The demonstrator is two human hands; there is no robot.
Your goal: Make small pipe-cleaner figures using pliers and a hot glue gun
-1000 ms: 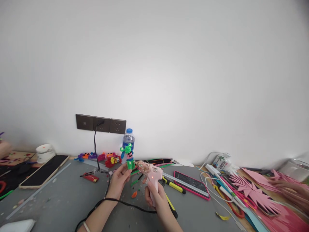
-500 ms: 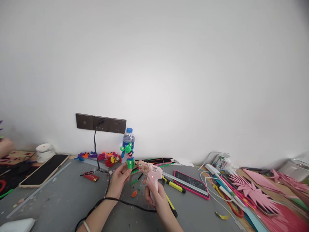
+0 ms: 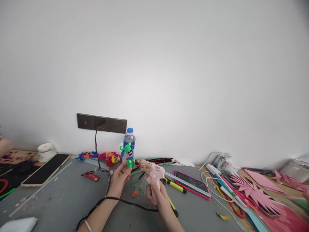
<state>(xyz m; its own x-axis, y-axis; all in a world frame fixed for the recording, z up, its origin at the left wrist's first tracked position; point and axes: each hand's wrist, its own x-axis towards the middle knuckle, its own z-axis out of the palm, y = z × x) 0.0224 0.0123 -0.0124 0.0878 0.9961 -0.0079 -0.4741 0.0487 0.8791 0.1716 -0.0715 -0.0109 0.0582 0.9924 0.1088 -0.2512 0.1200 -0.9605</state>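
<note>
Between the fingertips of my left hand (image 3: 119, 180) is a small green, pink and blue pipe-cleaner figure (image 3: 129, 156), held upright by its lower end. My right hand (image 3: 157, 195) grips the handle of a pale pink glue gun (image 3: 158, 174), whose indicator light glows red. Old glue crusts the gun's front, and its nozzle points left at the figure's lower part, a small gap away. The gun's black cord (image 3: 130, 202) runs left across my left wrist. Behind the figure stands a water bottle (image 3: 130, 137) with a blue cap.
Pipe-cleaner figures (image 3: 113, 159) lie along the wall below a socket panel (image 3: 101, 123). A red lighter (image 3: 92, 177), a yellow cutter (image 3: 176, 186) and a pink-cased phone (image 3: 191, 183) lie on the grey mat. Pink paper pieces (image 3: 257, 191) spread at right. Another person's hand (image 3: 5, 146) shows at far left.
The glue gun's nozzle has drawn slightly right, away from the figure. My left hand still holds the figure in nearly the same place. The view has shifted slightly.
</note>
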